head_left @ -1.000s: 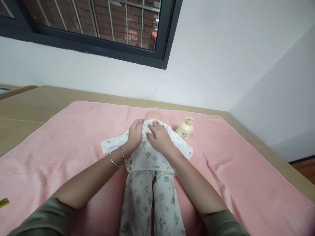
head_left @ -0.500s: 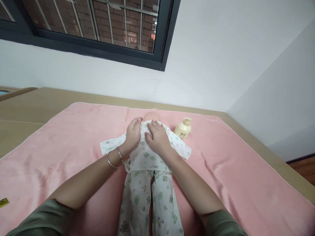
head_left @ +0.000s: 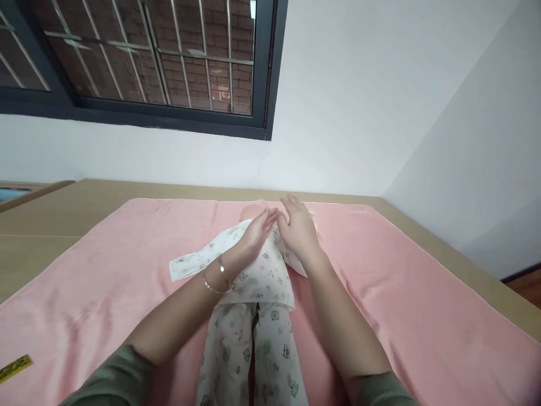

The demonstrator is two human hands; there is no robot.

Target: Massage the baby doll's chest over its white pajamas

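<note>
Both hands have lifted off the doll's chest and slid up toward its head since the earlier frames, and the cream bottle that stood to the right of the doll is now hidden behind the right hand. At this moment the left hand [head_left: 256,232] lies with its fingers stretched out and loosely together, gripping nothing, its fingertips resting at the collar of the printed top [head_left: 257,270]. Beside it, the right hand [head_left: 298,231] is likewise open and flat, palm down, holding nothing; it seems to hover just above the doll's shoulder, though contact is hard to judge from this angle. Fingertips of the two hands almost meet over the neck. Two thin bangles [head_left: 217,276] circle the left wrist. Dressed in the white patterned top and matching trousers [head_left: 253,355], the doll [head_left: 249,213] lies on its back in the middle of the pink blanket [head_left: 105,265], head toward the wall, legs toward the person, one sleeve spread out flat to the left. A small yellow tag [head_left: 14,368] lies at the blanket's near left edge.
</note>
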